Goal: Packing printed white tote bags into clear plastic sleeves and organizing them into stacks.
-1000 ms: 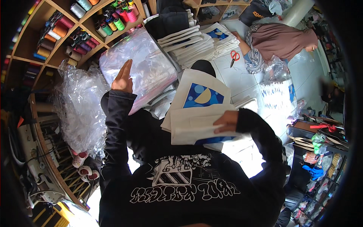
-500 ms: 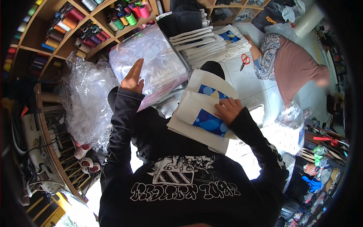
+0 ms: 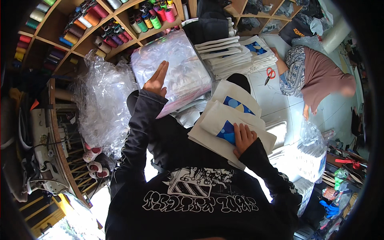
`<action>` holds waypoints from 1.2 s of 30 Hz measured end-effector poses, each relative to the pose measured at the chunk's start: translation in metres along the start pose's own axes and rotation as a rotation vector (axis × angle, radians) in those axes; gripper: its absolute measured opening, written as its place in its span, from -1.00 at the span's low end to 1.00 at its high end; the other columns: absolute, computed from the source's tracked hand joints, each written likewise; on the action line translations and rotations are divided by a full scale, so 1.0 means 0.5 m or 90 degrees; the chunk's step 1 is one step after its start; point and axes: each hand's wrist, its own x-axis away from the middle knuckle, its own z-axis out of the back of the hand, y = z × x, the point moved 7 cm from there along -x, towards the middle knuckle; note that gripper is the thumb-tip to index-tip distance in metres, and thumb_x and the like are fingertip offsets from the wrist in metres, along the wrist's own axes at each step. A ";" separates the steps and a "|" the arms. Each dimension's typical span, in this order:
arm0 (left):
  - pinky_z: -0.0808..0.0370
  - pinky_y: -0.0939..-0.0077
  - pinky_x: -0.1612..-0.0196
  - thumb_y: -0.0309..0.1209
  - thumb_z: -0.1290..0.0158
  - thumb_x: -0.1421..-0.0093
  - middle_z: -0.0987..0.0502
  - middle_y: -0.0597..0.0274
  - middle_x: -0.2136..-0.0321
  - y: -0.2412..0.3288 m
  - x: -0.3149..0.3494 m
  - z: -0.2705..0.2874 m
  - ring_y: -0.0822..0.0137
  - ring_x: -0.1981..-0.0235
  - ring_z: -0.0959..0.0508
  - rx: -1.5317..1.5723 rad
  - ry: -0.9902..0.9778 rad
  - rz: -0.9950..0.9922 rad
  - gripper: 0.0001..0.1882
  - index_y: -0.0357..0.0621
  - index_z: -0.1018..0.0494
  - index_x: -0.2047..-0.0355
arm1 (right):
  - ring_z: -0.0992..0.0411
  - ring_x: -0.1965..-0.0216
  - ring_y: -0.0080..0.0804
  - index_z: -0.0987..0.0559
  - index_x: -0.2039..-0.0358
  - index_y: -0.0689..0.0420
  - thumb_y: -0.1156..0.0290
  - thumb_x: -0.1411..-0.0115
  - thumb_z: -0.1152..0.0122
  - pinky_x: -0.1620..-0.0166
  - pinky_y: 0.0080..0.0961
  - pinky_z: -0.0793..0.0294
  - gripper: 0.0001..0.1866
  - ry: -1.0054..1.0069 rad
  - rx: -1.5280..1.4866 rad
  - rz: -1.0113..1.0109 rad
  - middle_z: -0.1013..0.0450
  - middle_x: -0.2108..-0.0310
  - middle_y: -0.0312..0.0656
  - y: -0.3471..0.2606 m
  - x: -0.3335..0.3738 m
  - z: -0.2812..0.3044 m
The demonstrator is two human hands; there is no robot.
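Note:
Over my lap lies a small pile of cream cloth pieces. A blue print shows on the top piece, and a second blue print shows on the piece behind it. My right hand rests on the top piece with its fingers extended, covering part of the nearer print. My left hand is held out with straight fingers above the near left part of a stack wrapped in clear plastic. Nothing shows in it; I cannot tell whether it touches the wrap.
Crumpled clear plastic lies at the left, below shelves of thread spools. Folded cream cloths are piled at the back. Red-handled scissors lie on the tiled floor. At the right, another person bends beside a plastic bag.
The whole view has shifted, so things sit further right and lower. My right hand has moved nearer to me across the top cloth, covering more of its print. My left hand stays outstretched.

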 end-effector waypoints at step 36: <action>-0.51 0.56 0.36 -0.75 -0.01 0.39 -0.02 -0.02 -0.16 0.065 -0.024 0.045 0.10 0.08 -0.40 -0.020 -0.044 -0.111 0.01 -0.17 0.10 -0.18 | -0.40 0.18 -0.11 -0.30 0.03 0.17 0.38 0.05 -0.16 0.12 -0.40 -0.37 -0.47 -0.001 -0.443 0.014 -0.42 0.25 0.03 0.093 -0.304 0.161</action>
